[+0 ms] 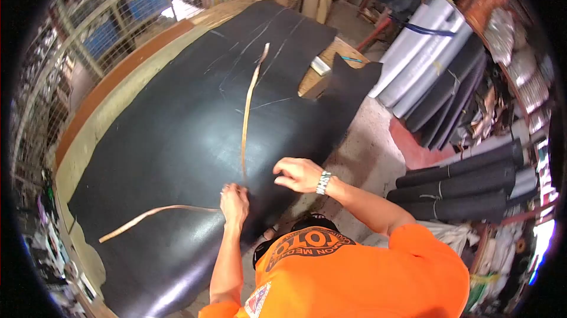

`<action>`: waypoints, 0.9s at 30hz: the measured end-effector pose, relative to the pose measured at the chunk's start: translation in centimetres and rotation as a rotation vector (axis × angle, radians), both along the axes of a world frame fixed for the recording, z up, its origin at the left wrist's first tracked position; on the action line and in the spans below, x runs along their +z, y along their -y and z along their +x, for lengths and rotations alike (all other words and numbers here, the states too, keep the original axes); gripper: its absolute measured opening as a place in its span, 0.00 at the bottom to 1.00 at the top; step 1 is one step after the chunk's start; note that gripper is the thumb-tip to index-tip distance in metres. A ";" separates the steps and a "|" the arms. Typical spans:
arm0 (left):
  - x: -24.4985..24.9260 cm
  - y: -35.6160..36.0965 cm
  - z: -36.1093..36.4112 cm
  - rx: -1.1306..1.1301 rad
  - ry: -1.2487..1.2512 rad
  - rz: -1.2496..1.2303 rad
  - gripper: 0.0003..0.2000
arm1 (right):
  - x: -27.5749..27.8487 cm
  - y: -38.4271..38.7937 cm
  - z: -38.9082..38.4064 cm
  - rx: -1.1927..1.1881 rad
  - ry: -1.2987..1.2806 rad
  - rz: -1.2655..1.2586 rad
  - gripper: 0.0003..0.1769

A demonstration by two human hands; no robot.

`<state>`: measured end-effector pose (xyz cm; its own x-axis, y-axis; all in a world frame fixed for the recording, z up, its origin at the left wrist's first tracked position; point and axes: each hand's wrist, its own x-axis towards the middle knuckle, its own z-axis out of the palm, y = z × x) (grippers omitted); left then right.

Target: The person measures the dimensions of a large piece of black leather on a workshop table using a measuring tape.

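Note:
A large sheet of black leather (pixel 171 123) with pale chalk-like lines covers most of the table. A long, narrow tan strip that looks like a measuring tape (pixel 248 105) lies over it in two lengths, one toward the far edge and one toward the left. Both lengths meet at my left hand (pixel 235 203), whose fingers are closed on the tape against the leather. My right hand (pixel 298 175), with a metal watch (pixel 323 182) at the wrist, hovers near the sheet's right edge. Its fingers are loosely bent and apart, and I see nothing in them.
Beyond the right hand, a small white block (pixel 320 66) and a blue pen-like item (pixel 352 59) lie on the bare wood. Silver rolls (pixel 422 52) and dark rolls (pixel 455 185) stand and lie at the right. A wire mesh partition (pixel 112 40) runs along the left.

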<state>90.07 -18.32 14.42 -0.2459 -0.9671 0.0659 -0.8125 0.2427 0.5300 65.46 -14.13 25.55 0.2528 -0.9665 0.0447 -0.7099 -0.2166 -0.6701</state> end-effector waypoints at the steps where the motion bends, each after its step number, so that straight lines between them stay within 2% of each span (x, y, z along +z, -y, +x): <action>1: 1.7 -1.1 -0.1 -0.098 -0.275 0.176 0.08 | 0.8 -0.5 0.7 0.100 -0.005 -0.052 0.18; 3: 6.1 -3.2 -0.5 -0.276 -0.614 0.522 0.09 | 2.7 -1.6 1.6 0.279 -0.051 -0.018 0.23; 4: 9.0 -4.1 -0.3 -0.310 -0.624 0.564 0.08 | 3.2 -2.0 1.8 0.360 -0.082 0.022 0.25; 6: 15.5 -6.3 -0.1 -0.368 -0.643 0.652 0.07 | 5.7 -3.4 1.8 0.495 -0.062 -0.005 0.22; 8: 20.0 -8.0 1.5 -0.351 -0.528 0.539 0.10 | 8.6 -4.4 1.1 0.638 0.113 -0.002 0.23; 9: 20.2 -8.6 3.3 -0.338 -0.583 0.547 0.12 | 11.3 -5.2 0.2 0.662 0.233 0.160 0.19; 10: 21.3 -9.5 5.4 -0.339 -0.480 0.392 0.13 | 14.6 -6.2 -0.8 0.668 0.326 0.148 0.17; 11: 22.8 -11.0 7.0 -0.257 -0.614 0.326 0.13 | 17.7 -7.6 -1.9 0.568 0.473 0.257 0.17; 12: 24.8 -12.2 9.5 -0.167 -0.562 0.315 0.12 | 20.9 -8.0 -3.6 0.582 0.447 0.107 0.15; 13: 26.4 -13.6 11.4 -0.059 -0.612 0.251 0.12 | 24.0 -8.5 -5.3 0.582 0.417 -0.047 0.14; 14: 27.3 -14.8 14.8 0.001 -0.611 0.135 0.12 | 27.3 -9.7 -6.6 0.487 0.481 -0.154 0.09; 15: 27.5 -15.7 19.3 0.053 -0.655 0.033 0.19 | 30.6 -11.7 -6.8 0.322 0.668 -0.142 0.09; 16: 27.9 -16.6 24.5 0.104 -0.653 -0.063 0.28 | 32.6 -12.6 -7.8 0.283 0.712 -0.223 0.08; 20: 35.1 -19.7 36.2 0.075 -0.786 -0.485 0.20 | 35.9 -16.5 -10.8 0.289 0.707 -0.526 0.07; 24: 35.3 -22.9 38.1 0.173 -0.744 -0.657 0.18 | 35.1 -20.1 -12.0 0.356 0.668 -0.644 0.06; 27: 32.6 -25.2 38.7 0.127 -0.738 -0.679 0.17 | 32.9 -23.2 -10.2 0.485 0.631 -0.673 0.05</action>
<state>128.74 6.88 46.99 0.1809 -0.6849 0.7059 -0.3786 0.6139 0.6927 55.25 9.05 58.48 0.3514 -0.4936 0.7956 -0.0096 -0.8516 -0.5241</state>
